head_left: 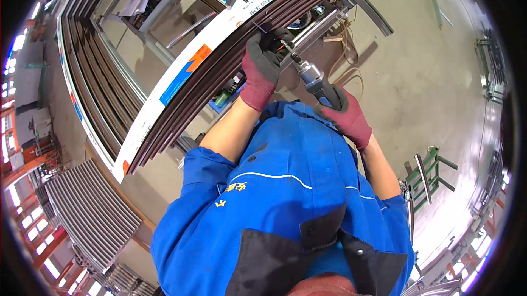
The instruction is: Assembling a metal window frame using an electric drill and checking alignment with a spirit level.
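My right hand [348,116], in a maroon and grey work glove, is wrapped round a blue-grey handheld power tool [314,78] with a slim metal tip. The tool's tip points up and left, close to the fingers of my left hand [263,65]. That hand wears a matching glove and has its fingers curled at the near edge of a stack of dark brown frame profiles [189,101]. Whatever it pinches is hidden by the dark glove fingertips. White protective film [181,71] with blue and orange patches covers the stack's upper face.
More brown profiles [93,71] form the frame's left side. Silver metal bars [315,35] lie just beyond my hands. Ribbed metal lengths [93,213] are stacked at lower left. A green metal stand [431,178] is on the floor at right, and a loose cable [346,49] hangs near the bars.
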The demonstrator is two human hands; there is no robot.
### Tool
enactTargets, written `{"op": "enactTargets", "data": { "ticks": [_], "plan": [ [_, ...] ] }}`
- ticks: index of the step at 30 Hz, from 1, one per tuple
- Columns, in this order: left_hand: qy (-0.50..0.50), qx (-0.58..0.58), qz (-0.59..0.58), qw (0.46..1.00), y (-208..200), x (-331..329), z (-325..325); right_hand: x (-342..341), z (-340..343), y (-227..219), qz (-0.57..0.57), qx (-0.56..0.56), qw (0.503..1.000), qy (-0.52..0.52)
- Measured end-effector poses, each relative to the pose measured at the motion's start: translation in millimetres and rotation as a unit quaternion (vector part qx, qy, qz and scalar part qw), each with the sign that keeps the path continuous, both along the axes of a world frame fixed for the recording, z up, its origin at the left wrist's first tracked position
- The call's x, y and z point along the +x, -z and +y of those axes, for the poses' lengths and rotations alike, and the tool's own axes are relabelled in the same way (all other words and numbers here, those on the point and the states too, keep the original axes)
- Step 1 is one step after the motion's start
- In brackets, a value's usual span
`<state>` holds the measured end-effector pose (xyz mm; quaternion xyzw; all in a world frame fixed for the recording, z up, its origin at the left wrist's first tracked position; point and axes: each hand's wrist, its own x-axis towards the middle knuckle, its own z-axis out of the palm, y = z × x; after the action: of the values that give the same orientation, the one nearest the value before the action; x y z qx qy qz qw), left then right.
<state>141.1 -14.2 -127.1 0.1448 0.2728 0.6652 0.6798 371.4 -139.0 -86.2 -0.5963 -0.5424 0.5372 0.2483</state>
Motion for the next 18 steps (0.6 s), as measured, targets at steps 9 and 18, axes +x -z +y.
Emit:
{"op": "enactTargets", "data": {
  "ticks": [9,18],
  "plan": [
    [0.07,-0.008,0.065,0.995,-16,2,-8,-1,-7,-8,0.07,-0.013,0.997,0.031],
    [-0.098,0.267,0.753,0.594,-117,-105,-54,-20,57,-113,0.055,-0.059,0.995,0.056]
  ]
}}
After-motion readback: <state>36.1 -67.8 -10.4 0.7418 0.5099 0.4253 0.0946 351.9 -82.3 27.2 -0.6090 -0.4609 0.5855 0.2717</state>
